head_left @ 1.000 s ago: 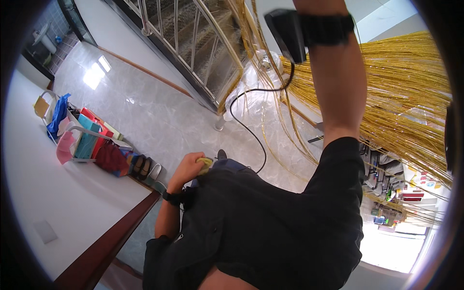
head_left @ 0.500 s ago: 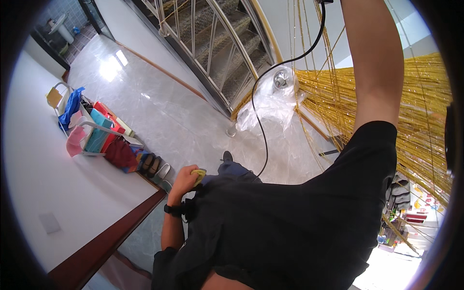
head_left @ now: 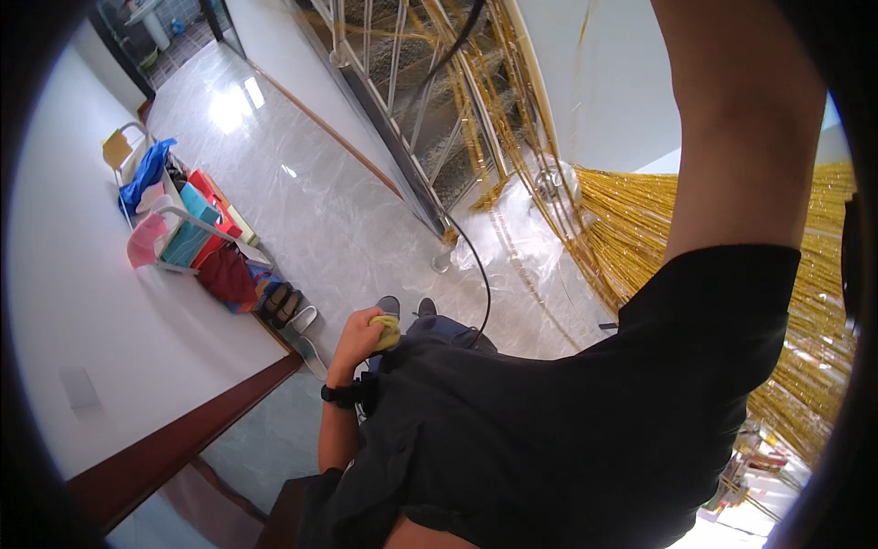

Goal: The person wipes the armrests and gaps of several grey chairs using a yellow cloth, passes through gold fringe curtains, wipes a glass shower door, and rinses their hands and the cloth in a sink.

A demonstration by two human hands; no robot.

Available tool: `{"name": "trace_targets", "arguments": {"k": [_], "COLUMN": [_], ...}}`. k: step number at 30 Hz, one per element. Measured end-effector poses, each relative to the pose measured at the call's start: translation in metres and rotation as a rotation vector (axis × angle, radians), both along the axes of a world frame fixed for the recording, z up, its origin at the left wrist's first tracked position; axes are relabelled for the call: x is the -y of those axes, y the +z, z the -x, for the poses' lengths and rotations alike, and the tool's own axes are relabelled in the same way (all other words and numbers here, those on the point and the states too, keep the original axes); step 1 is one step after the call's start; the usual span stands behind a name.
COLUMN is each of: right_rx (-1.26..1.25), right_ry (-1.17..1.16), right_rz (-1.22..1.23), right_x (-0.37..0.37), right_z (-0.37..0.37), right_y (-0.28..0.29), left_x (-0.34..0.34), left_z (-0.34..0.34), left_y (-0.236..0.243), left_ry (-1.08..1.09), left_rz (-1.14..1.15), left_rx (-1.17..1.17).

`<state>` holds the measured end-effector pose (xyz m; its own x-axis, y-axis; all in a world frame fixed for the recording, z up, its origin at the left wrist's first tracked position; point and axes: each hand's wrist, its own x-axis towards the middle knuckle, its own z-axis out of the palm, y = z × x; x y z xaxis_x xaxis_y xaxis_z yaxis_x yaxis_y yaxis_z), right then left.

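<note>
My left hand [head_left: 358, 337] hangs at my hip, closed around a small yellow cloth [head_left: 390, 331]; a black band sits on its wrist. My right forearm [head_left: 741, 137] is raised straight up, and the hand itself is past the top edge of the picture. A black cable [head_left: 482, 274] drops from the top edge down to my waist. My dark shirt [head_left: 567, 430] fills the lower middle, with my shoe tips [head_left: 407, 306] just above it on the floor.
Glossy marble floor [head_left: 320, 210]. Against the white wall on the left stand colourful bags [head_left: 197, 233], a chair [head_left: 119, 151] and sandals [head_left: 285, 306]. A metal stair railing [head_left: 393, 91] is ahead; gold tinsel strands [head_left: 640, 229] and a clear plastic bundle [head_left: 530, 215] are on the right.
My right arm has gone higher, and its hand with the black device has left the picture at the top. My left hand stays at my hip with the yellow cloth.
</note>
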<state>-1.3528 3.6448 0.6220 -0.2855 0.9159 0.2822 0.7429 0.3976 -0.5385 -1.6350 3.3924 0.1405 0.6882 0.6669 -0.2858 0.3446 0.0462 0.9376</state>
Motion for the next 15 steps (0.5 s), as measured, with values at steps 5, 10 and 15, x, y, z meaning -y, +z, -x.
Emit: {"name": "trace_targets", "arguments": {"k": [5,10,15], "right_rx": [0.100,0.209,0.352], "right_ry": [-0.045,-0.114,-0.264], "right_rz": [0.045,0.071,0.129], "right_x": [-0.011,-0.020,-0.022], "right_z": [0.018,0.023,-0.007], "right_y": [-0.027,-0.054,-0.088], "left_x": [0.005,0.003,0.003], "left_z": [0.016,0.038,0.061], "left_y": [-0.008,-0.007,-0.028], "left_ry": [0.052,0.052,0.040], "left_rz": [0.053,0.060,-0.050], "left_rx": [-0.007,-0.121,-0.133]}}
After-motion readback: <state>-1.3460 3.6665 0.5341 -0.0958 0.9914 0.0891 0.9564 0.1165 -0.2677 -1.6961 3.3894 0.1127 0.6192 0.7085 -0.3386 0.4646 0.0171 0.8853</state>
